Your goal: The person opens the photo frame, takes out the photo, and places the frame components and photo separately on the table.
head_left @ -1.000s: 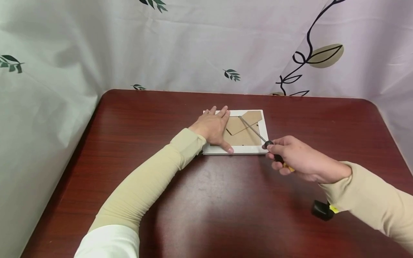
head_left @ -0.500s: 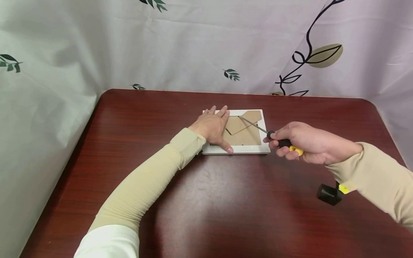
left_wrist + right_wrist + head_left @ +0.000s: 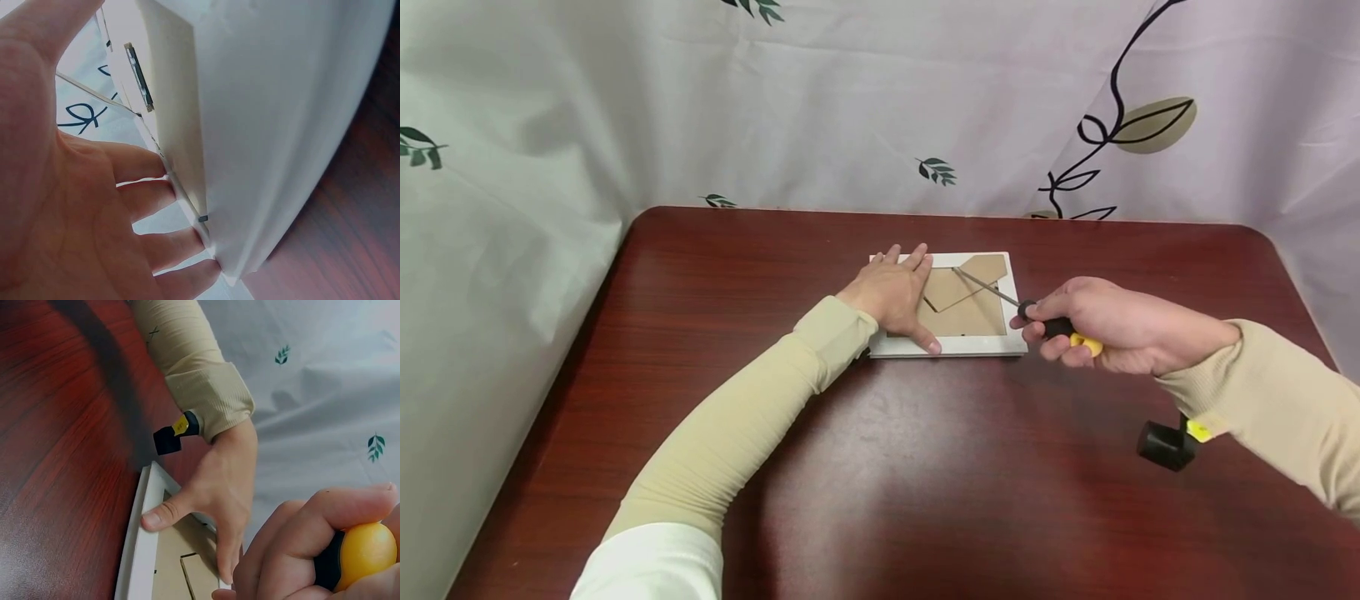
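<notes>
A white picture frame [image 3: 973, 345] lies back side up on the table, its brown backing board [image 3: 977, 322] and angled stand flap [image 3: 951, 287] showing. My left hand [image 3: 891, 293] rests spread across the frame's left part, thumb on the near border and fingers over the far one. My right hand [image 3: 1112, 325] grips a screwdriver [image 3: 1060, 326] with a black and yellow handle, just off the frame's right side. Its thin shaft slants over the backing, the tip at the far inner edge by the flap. In the right wrist view the yellow handle end [image 3: 369, 555] pokes out of the curled fingers.
The dark red wooden table [image 3: 880, 500] has rounded far corners. Behind it hangs a pale curtain [image 3: 835, 108] with leaf prints. A small black camera [image 3: 1167, 445] hangs under the right wrist.
My right hand has risen a little and moved right, so the screwdriver lies at a flatter slant, its tip still at the far inner edge. The left hand and picture frame stay put.
</notes>
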Motion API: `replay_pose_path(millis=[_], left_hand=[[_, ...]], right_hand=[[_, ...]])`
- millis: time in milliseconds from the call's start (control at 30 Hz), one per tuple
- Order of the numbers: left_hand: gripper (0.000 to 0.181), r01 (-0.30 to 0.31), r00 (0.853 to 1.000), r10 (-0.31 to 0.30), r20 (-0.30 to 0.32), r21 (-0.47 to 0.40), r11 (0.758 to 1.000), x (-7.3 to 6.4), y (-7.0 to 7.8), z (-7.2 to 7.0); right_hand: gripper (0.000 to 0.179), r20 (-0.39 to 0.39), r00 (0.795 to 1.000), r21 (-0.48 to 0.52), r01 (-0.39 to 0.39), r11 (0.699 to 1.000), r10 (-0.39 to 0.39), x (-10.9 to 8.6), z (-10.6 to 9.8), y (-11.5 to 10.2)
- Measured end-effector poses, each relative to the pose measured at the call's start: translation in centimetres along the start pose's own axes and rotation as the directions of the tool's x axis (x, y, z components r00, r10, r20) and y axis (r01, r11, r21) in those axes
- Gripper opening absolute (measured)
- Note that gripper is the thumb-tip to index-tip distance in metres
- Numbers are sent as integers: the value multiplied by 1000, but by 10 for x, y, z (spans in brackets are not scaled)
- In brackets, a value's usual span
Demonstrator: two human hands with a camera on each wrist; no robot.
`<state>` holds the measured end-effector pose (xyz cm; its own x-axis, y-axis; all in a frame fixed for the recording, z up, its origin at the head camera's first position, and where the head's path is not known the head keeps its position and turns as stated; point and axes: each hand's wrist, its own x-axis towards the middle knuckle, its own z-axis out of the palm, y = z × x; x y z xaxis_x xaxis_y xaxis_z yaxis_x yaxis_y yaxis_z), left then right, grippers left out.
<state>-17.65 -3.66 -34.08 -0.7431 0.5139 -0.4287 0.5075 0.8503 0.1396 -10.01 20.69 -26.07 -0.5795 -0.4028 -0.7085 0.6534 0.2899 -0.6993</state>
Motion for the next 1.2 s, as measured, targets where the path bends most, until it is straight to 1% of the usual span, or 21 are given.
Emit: replay_pose_path(millis=[200,333,500,633,700,767,833,900,933,967,1000,1033,1067,1133,1200], left_hand=[[140,-7,1000,7,0,0,1000,1,-1,0],[140,-8,1000,8,-2,-2,1000,1,-2,1],[140,7,1000,-7,-2,5,1000,0,-3,1],[140,7,1000,-7,-4,-2,1000,0,-2,1],[140,0,1000,0,-6,-7,1000,0,-2,1],[141,-4,1000,4,-9,-7,1000,0,-1,0],[141,0,1000,0,-10,1,1000,0,-1,-1],[141,7,1000,-7,-8,6,1000,-1,-1,-2],[141,10,1000,-10,-7,7,1000,-1,-1,-2],[141,11,1000,-11,-5,6,1000,-1,-1,-2],[141,11,1000,-11,-4,6,1000,-1,-2,-2],[141,9,1000,-9,-3,4,1000,-1,-2,-1],[141,6,1000,-6,-2,1,1000,-1,-2,-1],[141,-1,1000,1,-3,-5,1000,0,-2,0],[141,-3,1000,3,-7,-8,1000,0,-1,0]], right_hand=[[26,-17,999,-12,29,999,-30,2,6,6],[23,-34,997,4,67,998,-67,5,14,12],[22,-62,992,15,115,993,-114,11,23,21],[27,-77,988,27,138,990,-136,12,27,28],[30,-82,987,50,146,988,-141,10,28,32],[33,-88,986,98,154,983,-145,7,28,36],[34,-76,986,166,162,973,-151,5,29,39],[33,-54,987,265,163,950,-155,4,31,41],[31,-33,987,334,158,929,-156,4,32,42],[30,-11,987,412,148,899,-158,5,33,43],[28,11,987,491,136,861,-163,6,34,43],[25,35,986,574,116,811,-166,7,35,44],[23,64,983,655,91,750,-175,8,35,44],[19,123,973,785,26,619,-197,9,37,45],[16,174,958,866,-39,498,-228,10,39,45]])
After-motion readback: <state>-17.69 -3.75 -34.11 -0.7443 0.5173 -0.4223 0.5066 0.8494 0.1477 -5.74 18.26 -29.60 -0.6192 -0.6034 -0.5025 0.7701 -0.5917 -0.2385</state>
